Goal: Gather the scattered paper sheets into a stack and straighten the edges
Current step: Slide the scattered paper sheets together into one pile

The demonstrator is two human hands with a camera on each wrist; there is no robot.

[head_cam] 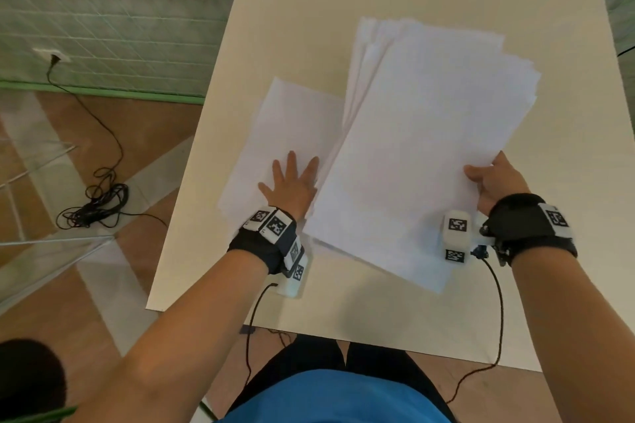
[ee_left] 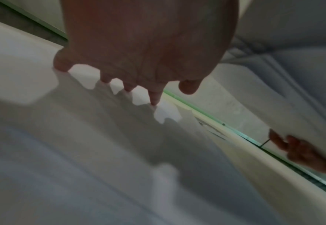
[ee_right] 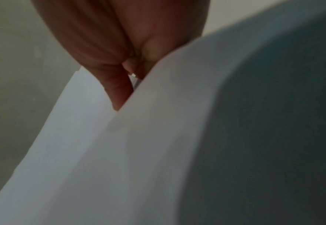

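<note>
Progress: about midway by my reading; most sheets are already collected into one loose bundle (head_cam: 422,134), but its far corners fan out unevenly and a second group still lies apart.
Bundle: right of centre on the table, tilted, its near end lifted off the surface as far as the head view shows.
Right hand (head_cam: 494,182): pinches the bundle's right edge near the near corner, thumb on top, fingers curled beneath; the right wrist view shows fingers (ee_right: 118,91) tucked in against paper.
Loose sheets (head_cam: 288,134): lying flat on the left part of the table, their right edge slipping under the bundle.
Left hand (head_cam: 292,185): spread flat, palm down, on the loose sheets, fingers straight and apart, gripping nothing; the left wrist view shows fingertips (ee_left: 154,99) touching the paper.
Hands: well apart, one on each group.
Left to do: merge the flat sheets with the bundle, then square the edges, which is not yet done.
Table (head_cam: 567,45): pale cream, matte top.
Floor: brown with pale stripes, left of the table.
Cable (head_cam: 99,203): black, coiled on the floor, running to a wall socket (head_cam: 53,57).
Wall: tiled, pale green, with a green skirting along its foot.
Wrist gear: black straps with white marker blocks on both wrists, thin wires trailing off the near table edge.
</note>
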